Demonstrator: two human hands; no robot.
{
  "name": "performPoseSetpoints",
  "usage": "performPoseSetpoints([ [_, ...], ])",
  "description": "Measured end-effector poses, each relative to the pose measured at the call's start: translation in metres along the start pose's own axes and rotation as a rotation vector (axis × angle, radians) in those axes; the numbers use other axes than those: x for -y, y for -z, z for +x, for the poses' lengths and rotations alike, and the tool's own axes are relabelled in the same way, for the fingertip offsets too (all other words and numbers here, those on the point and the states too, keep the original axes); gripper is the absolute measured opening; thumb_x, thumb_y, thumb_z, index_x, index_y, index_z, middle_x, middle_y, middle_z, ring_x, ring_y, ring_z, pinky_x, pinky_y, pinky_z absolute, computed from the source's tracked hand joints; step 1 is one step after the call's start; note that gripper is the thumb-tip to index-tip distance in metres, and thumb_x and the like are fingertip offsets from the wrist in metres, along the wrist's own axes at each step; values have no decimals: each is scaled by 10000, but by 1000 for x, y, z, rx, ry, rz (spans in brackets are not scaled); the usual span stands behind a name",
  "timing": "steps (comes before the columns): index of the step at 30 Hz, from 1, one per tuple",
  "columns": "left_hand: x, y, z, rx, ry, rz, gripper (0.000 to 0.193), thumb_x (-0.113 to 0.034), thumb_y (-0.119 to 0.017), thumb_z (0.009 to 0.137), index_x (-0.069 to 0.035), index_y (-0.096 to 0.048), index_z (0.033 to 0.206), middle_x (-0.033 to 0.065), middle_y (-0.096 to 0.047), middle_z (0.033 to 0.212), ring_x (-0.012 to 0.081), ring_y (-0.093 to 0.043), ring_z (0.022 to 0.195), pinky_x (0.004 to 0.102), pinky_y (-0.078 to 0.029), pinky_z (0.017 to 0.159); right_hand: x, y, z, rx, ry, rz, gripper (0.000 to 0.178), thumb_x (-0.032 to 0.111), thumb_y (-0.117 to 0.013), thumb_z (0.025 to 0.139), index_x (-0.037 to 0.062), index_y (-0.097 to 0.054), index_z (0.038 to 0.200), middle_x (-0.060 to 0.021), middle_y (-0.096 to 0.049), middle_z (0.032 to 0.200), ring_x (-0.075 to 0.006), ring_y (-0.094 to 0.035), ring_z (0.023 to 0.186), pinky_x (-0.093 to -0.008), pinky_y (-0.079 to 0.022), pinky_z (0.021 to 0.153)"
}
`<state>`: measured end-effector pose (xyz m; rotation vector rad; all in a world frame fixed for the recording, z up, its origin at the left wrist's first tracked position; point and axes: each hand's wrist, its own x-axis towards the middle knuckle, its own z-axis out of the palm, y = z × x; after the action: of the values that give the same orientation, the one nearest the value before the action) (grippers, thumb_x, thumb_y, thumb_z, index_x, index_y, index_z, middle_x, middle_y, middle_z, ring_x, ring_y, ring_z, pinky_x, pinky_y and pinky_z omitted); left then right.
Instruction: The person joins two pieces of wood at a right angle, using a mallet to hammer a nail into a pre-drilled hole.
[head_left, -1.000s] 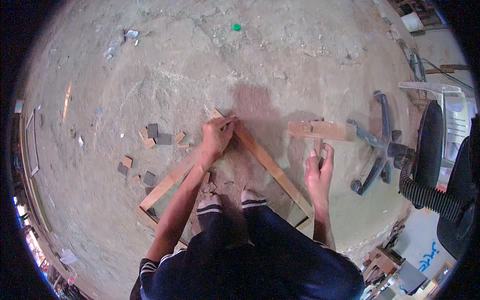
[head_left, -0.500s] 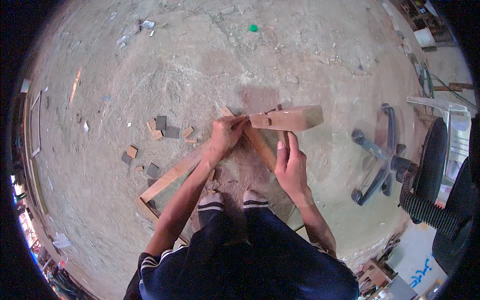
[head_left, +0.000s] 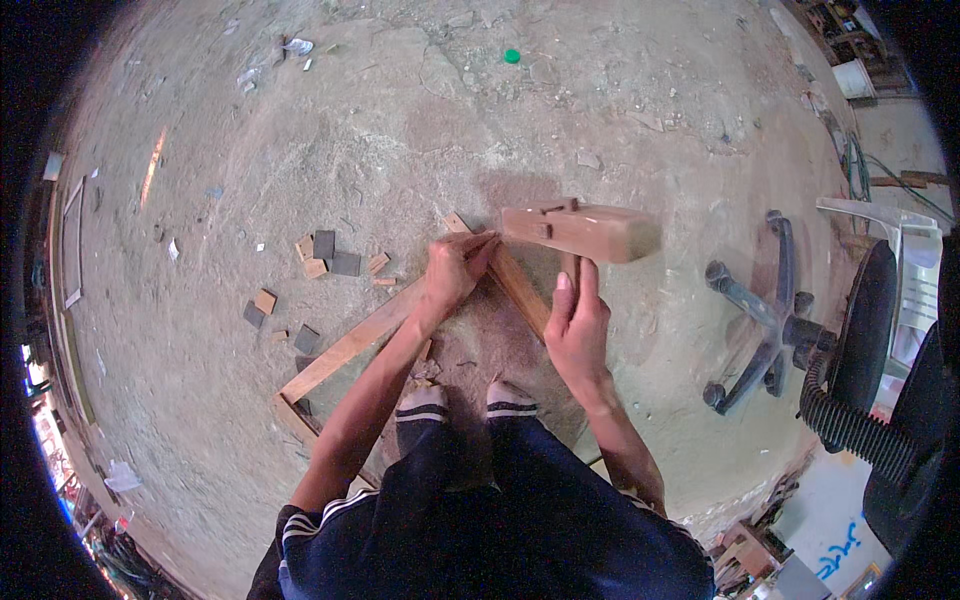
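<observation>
My right hand (head_left: pixel 581 330) is wrapped round the handle of a wooden mallet, its thumb lying along the handle. The big block head of the mallet (head_left: pixel 575 232) is tilted and blurred at its right end. Its left end is close to the fingertips of my left hand (head_left: pixel 458 270). Those fingers are pinched together over the corner of a wooden frame, and what they hold is too small to make out. One wooden bar (head_left: pixel 350 342) runs from under my left hand toward the lower left. Another bar (head_left: pixel 522 296) slants down to the right, toward my right hand.
Small wood and dark grey blocks (head_left: pixel 345 263) lie scattered left of the frame. My feet (head_left: pixel 422 403) stand just behind it. An office chair's wheeled base (head_left: pixel 765 318) is at the right. Farther ahead on the floor lies a green cap (head_left: pixel 512 56).
The mallet head has moved slightly right and its right end has tipped downward. My left hand keeps its place at the frame's corner.
</observation>
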<state>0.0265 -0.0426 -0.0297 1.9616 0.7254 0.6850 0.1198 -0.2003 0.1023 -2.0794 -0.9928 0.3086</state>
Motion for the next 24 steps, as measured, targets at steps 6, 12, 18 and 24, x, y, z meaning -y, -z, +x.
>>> performPoseSetpoints([
  [6,-2,1,-1,10,-36,-26,198,-25,-712,846,14,-763,1033,229,-732,920,344,-731,817,388,-573,742,7,10,-6,-81,46,6,467,133,-489,1046,-41,-378,1465,-231,-661,848,-297,-669,660,-394,-498,587],
  [12,8,0,-3,43,-106,13,246,-25,-727,809,15,-754,1050,227,-723,888,366,-711,799,409,-569,732,-1,-5,0,73,104,-8,432,84,-488,1026,-60,-394,1422,-334,-652,982,-512,-665,852,-490,-522,647],
  [18,10,-3,-6,33,-101,10,290,-34,-738,788,5,-750,1075,232,-714,891,358,-703,805,420,-565,750,6,10,-4,19,-22,-20,438,88,-495,1029,-57,-391,1428,-330,-663,973,-500,-678,847,-490,-520,633],
  [24,10,0,-5,36,-149,9,295,-28,-725,795,20,-740,1085,226,-705,869,365,-692,797,419,-562,755,2,1,-11,-101,147,-47,437,104,-492,1037,-66,-391,1427,-329,-667,1020,-498,-681,884,-496,-529,660],
])
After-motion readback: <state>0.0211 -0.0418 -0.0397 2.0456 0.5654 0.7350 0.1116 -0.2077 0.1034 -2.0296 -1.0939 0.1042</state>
